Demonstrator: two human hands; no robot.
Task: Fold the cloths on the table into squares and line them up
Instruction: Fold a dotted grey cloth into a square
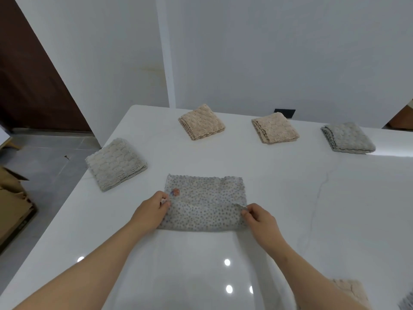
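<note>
A thin grey dotted cloth (204,203) with a small red-blue mark lies flat on the white table (290,198), its near part doubled over. My left hand (149,211) pinches its left edge. My right hand (260,217) pinches the right edge of the same cloth. Folded squares lie beyond it: a pale grey cloth (115,163) at the left, a beige cloth (201,121) and a second beige cloth (274,128) at the back, and a grey cloth (347,137) at the back right.
A beige cloth (353,291) and the corner of a grey one (406,302) lie at the near right, partly behind my right arm. Cardboard boxes (13,204) stand on the floor left of the table. White walls rise behind the table's far edge.
</note>
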